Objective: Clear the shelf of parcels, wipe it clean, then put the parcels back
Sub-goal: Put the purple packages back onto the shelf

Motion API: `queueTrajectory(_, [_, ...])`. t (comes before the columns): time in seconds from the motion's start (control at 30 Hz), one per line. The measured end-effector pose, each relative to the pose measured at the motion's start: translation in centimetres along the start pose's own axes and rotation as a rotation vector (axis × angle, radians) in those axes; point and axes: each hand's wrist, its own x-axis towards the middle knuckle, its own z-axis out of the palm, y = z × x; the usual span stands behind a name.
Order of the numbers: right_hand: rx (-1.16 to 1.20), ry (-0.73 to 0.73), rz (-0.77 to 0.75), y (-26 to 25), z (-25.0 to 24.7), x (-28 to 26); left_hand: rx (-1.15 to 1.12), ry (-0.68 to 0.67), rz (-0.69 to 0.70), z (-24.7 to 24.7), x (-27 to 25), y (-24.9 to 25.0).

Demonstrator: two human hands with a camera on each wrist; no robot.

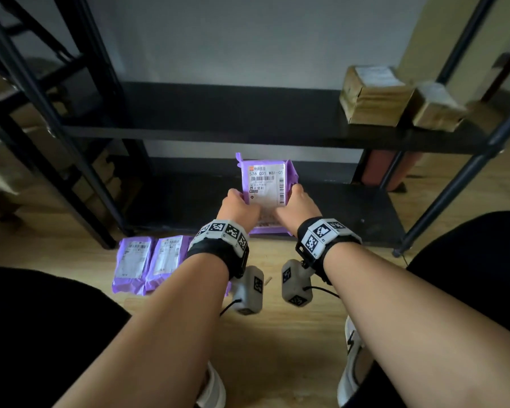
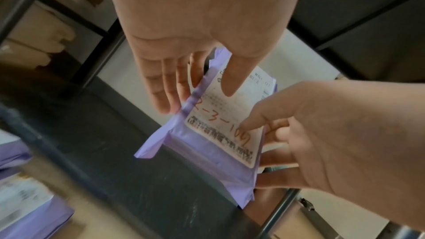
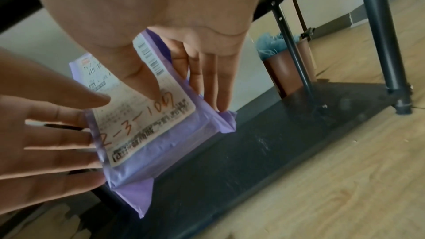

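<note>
Both hands clamped on the purple parcel (image 1: 264, 184), left hand (image 1: 238, 208) and right hand (image 1: 295, 208) pinching opposite edges, just above the bottom shelf (image 1: 351, 210). Best kept level, thumbs on the label, sides gripped evenly.

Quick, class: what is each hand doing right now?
Left hand: holds the purple parcel by its left edge.
Right hand: holds the same parcel by its right edge.

Black wristbands (image 1: 215, 251) carry checkered marker tags (grey camera pods below).
</note>
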Motion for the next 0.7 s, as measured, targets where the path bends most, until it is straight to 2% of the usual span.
queueTrajectory(0.27, [0.046,0.207,-0.11,-3.0,-7.0,1.2,-0.047,-0.042,0.192,-2.9,-0.7,7.8])
queueTrajectory(0.47, [0.09,0.35,-0.127,-4.8,-11.7,5.2,-0.003,-0.161,0.31,-3.1,1.3,13.7])
queueTrajectory(0.53, [0.072,0.37,-0.133,-5.1,-12.6,7.1,-0.006,-0.178,0.322,-2.7,2.7,15.0])
queueTrajectory(0.7, [0.017,0.391,-0.154,-5.2,-13.8,11.7,-0.183,-0.185,0.258,-1.0,7.1,17.4])
